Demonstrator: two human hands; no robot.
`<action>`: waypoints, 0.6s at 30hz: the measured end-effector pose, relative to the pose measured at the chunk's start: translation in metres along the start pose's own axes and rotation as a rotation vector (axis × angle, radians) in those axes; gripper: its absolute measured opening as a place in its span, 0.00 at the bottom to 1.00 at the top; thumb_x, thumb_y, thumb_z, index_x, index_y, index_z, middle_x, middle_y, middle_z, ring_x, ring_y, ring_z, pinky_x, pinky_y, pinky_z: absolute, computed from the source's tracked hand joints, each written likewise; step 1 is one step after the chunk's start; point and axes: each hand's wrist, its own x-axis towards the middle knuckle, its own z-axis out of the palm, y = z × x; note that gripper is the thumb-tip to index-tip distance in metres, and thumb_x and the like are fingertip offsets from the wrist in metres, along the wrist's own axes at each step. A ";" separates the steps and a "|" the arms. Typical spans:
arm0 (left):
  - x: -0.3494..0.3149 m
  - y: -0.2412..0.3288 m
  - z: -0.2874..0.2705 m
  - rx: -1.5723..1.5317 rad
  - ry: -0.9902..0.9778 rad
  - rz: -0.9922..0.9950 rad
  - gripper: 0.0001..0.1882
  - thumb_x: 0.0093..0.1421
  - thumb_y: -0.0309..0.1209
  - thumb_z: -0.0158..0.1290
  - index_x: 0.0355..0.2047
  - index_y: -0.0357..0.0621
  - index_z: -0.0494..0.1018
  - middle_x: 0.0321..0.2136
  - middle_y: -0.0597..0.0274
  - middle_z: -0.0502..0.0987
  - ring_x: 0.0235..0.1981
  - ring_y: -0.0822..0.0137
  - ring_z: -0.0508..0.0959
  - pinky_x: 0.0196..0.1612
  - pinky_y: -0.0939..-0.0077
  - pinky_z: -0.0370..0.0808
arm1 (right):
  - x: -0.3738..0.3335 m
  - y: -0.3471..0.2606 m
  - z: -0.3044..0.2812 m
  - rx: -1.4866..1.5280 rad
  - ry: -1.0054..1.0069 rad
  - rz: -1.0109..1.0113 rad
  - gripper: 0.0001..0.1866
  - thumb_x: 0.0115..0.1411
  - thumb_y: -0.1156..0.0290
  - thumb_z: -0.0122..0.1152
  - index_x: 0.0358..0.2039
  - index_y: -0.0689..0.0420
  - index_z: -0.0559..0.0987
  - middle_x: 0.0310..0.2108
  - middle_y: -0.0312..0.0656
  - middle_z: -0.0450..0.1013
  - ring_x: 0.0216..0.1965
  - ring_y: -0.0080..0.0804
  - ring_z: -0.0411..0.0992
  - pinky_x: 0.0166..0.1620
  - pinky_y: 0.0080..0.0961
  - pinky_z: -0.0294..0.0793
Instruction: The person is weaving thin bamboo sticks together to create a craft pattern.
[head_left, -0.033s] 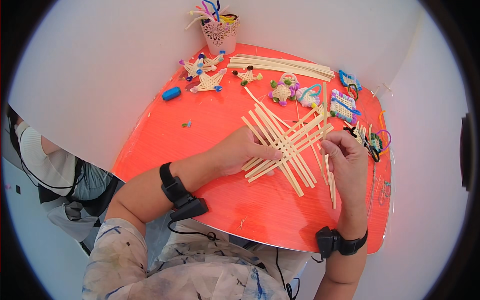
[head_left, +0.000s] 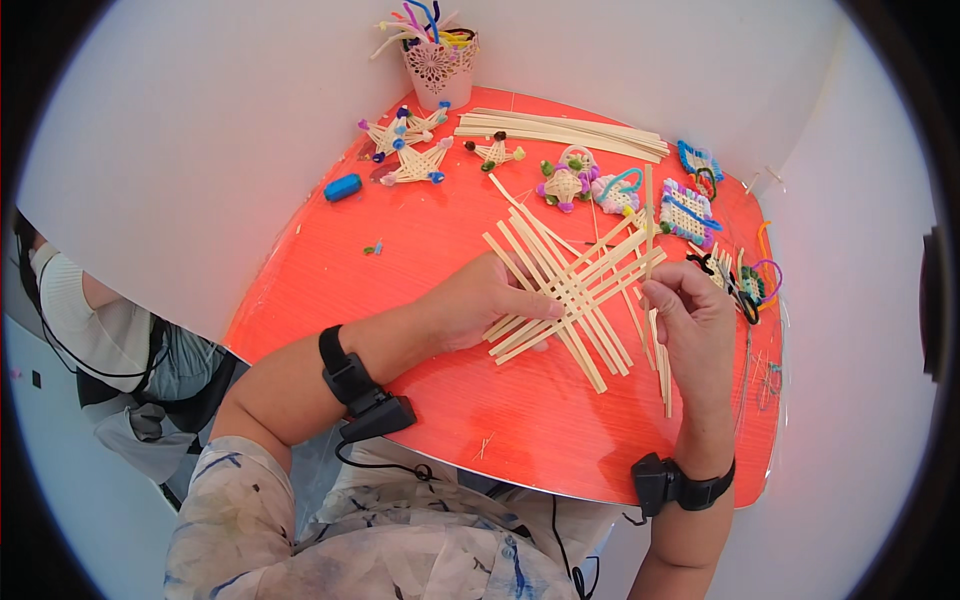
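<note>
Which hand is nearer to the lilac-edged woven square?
The right hand. It is just below the square in the picture, pinching an upright strip; the left hand is farther off, to the lower left, holding the lattice.

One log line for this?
left fingers: hold woven strips | right fingers: pinch single strip | surface: red table

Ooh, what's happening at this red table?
A person's left hand holds a criss-cross weave of pale strips, thumb on top. The right hand pinches a single strip at the weave's right side. The weave's ends stick out loose. Small woven stars with coloured fuzzy tips lie farther back on the red table.
</note>
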 end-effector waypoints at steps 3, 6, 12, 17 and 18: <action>0.001 -0.001 -0.003 0.005 -0.042 -0.012 0.14 0.57 0.24 0.61 0.43 0.34 0.74 0.35 0.56 0.80 0.32 0.69 0.82 0.34 0.75 0.82 | 0.001 0.004 0.000 -0.053 0.010 -0.032 0.03 0.61 0.78 0.60 0.34 0.62 0.80 0.22 0.30 0.71 0.18 0.10 0.60 0.21 0.13 0.58; 0.001 -0.002 -0.002 0.174 0.032 0.096 0.14 0.57 0.23 0.61 0.44 0.35 0.75 0.38 0.57 0.80 0.37 0.70 0.81 0.41 0.76 0.80 | 0.000 -0.004 0.000 -0.103 0.008 0.006 0.03 0.62 0.76 0.61 0.34 0.62 0.80 0.20 0.30 0.70 0.19 0.09 0.61 0.21 0.13 0.58; -0.004 0.000 0.004 0.178 0.062 0.158 0.15 0.57 0.23 0.61 0.45 0.36 0.75 0.40 0.59 0.80 0.42 0.71 0.80 0.47 0.77 0.78 | -0.003 -0.012 0.003 -0.059 -0.015 0.145 0.07 0.63 0.71 0.61 0.32 0.63 0.78 0.17 0.30 0.70 0.16 0.10 0.64 0.18 0.13 0.59; -0.006 0.003 0.007 0.339 0.112 0.151 0.16 0.57 0.23 0.62 0.46 0.37 0.75 0.41 0.60 0.80 0.41 0.72 0.80 0.46 0.77 0.78 | -0.004 -0.021 0.006 0.069 -0.037 0.246 0.07 0.63 0.72 0.59 0.31 0.63 0.77 0.16 0.32 0.70 0.12 0.14 0.65 0.15 0.13 0.60; -0.007 0.002 0.007 0.339 0.113 0.150 0.16 0.57 0.23 0.62 0.46 0.37 0.75 0.41 0.60 0.80 0.41 0.72 0.80 0.46 0.77 0.78 | -0.004 -0.021 0.006 0.098 -0.044 0.254 0.07 0.63 0.72 0.59 0.31 0.63 0.76 0.16 0.33 0.70 0.12 0.14 0.65 0.15 0.13 0.61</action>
